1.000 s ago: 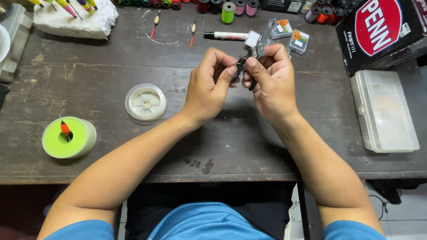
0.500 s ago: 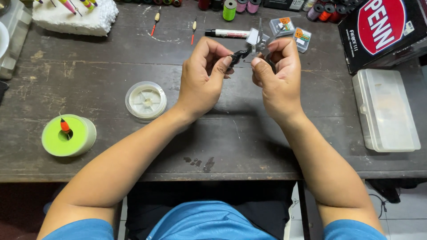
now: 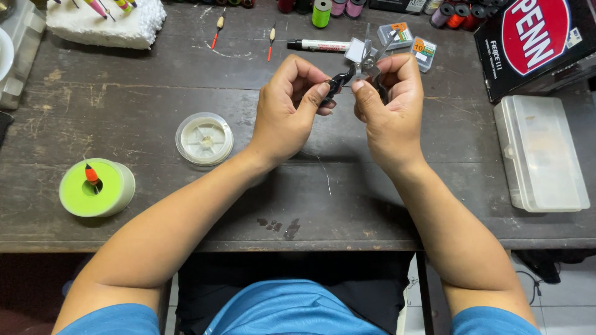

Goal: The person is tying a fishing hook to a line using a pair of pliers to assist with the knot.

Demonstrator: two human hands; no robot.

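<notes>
1. The dark wooden bench [image 3: 155, 205] carries a clear plastic box [image 3: 540, 155] at right.
2. Above mid-bench, the right hand [image 3: 391, 111] grips small pliers [image 3: 363, 65], fingers curled around them.
3. The left hand [image 3: 292, 111] pinches the pliers' black handle tip.
4. A clear line spool [image 3: 204, 138] lies left of the hands.

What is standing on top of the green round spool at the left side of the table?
On the green spool a small orange and black float stands, with a thin stem pointing up. How it is fixed cannot be seen. Both hands are far from it.
</notes>
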